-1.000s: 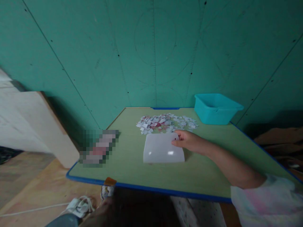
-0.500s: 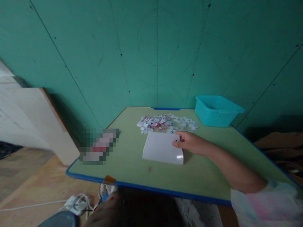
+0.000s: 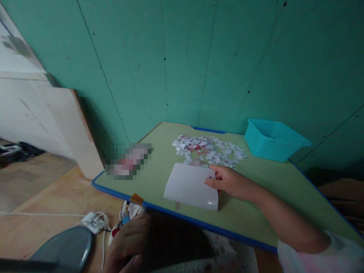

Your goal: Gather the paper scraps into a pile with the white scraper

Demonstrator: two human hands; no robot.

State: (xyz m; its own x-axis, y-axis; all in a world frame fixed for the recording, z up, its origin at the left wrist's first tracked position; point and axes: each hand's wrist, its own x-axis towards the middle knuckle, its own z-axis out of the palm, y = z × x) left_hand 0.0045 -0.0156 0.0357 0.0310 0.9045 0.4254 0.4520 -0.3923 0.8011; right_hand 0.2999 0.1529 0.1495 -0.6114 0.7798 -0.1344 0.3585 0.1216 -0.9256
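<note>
A glossy white sheet [image 3: 190,185] is tilted above the near part of the table, slightly curved, with a bright reflection at its lower right corner. My right hand [image 3: 224,182] pinches its right edge, thumb on the near face and fingers behind. Just beyond the sheet lies a loose spread of small white and pink paper pieces [image 3: 193,144], partly covered by the sheet's top edge. Low in the picture, below the table's front edge, is my left hand [image 3: 129,239], fingers curled. Whatever it may hold is hidden.
The pale green table [image 3: 244,216] has a blue rim. A turquoise basin [image 3: 273,142] stands at its back right. A pixelated flat item [image 3: 132,159] lies at the left. White cables [image 3: 96,222] and a grey stool [image 3: 68,248] are below left. A green wall rises behind.
The view has turned left and tilted. The sheet, still in my right hand, is closer to the table's front edge. My left hand has come further into view at the bottom.
</note>
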